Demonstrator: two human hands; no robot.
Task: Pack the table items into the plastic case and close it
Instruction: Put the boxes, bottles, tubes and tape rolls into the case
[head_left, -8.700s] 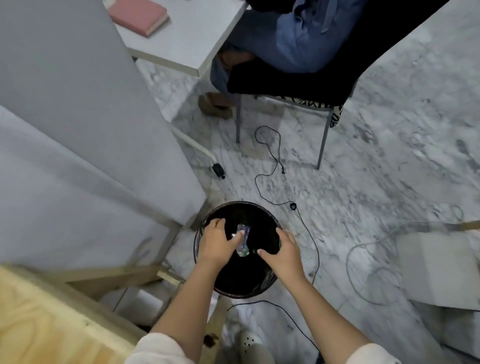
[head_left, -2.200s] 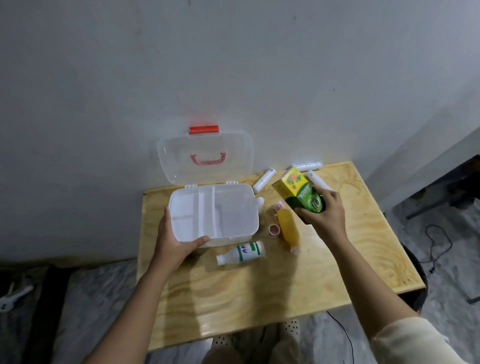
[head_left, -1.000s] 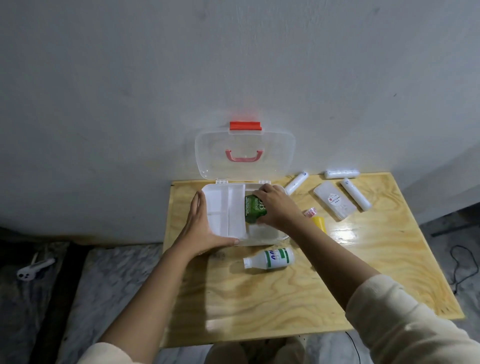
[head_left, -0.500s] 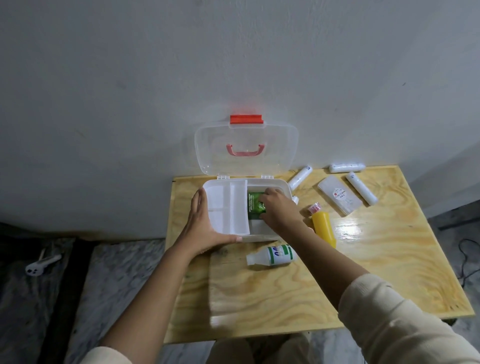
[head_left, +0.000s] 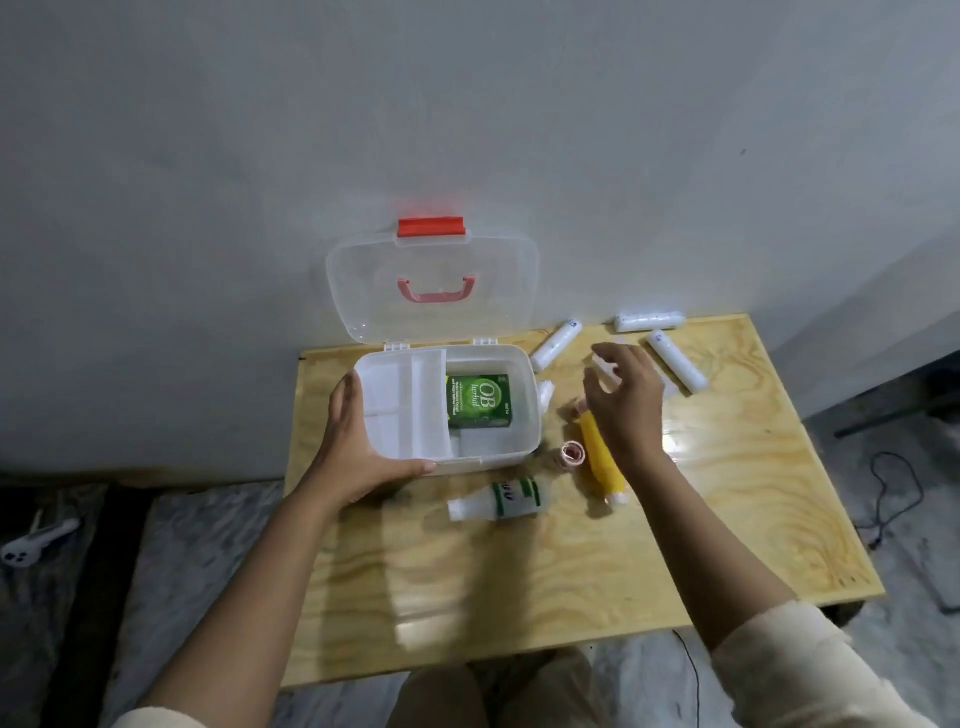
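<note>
My left hand (head_left: 358, 447) grips the plastic case (head_left: 524, 415) holding one green box (head_left: 479, 401), my right hand (head_left: 626, 400) spread empty over three white tubes (head_left: 675, 360).

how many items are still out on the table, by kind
white rolls: 3
bottles: 2, white with green label, yellow
small pink tape roll: 1
flat white packet, mostly hidden behind right hand: 1
total: 7

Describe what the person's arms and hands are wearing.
Both hands, left hand and right hand, are bare: no gloves, rings or watch visible. The forearms are bare too. Loose cream sleeves, pushed up, show at the bottom: the right sleeve and the left sleeve.
</note>
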